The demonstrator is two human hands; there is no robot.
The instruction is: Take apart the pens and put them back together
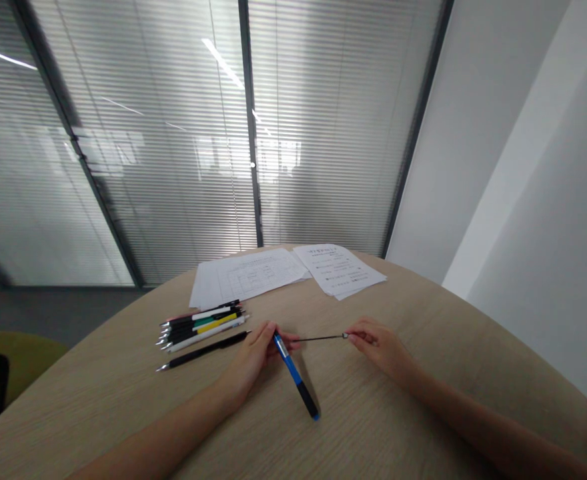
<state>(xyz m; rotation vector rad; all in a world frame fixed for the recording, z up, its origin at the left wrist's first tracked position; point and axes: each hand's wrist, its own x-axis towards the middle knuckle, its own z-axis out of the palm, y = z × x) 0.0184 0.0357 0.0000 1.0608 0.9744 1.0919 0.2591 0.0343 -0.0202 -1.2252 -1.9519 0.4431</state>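
Pen [296, 377] in L hand [251, 357], refill [318, 338] in R hand [378, 345] (papers [286, 273] by far edge [373, 254]).

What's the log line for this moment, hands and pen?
left hand: holds blue-and-black plastic pen | right hand: pinches thin black refill | nearby: pile of multicoloured pens on pale wooden table

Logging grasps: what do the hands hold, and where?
Left hand grips a blue pen near its tip; right hand pinches the end of a thin black refill.
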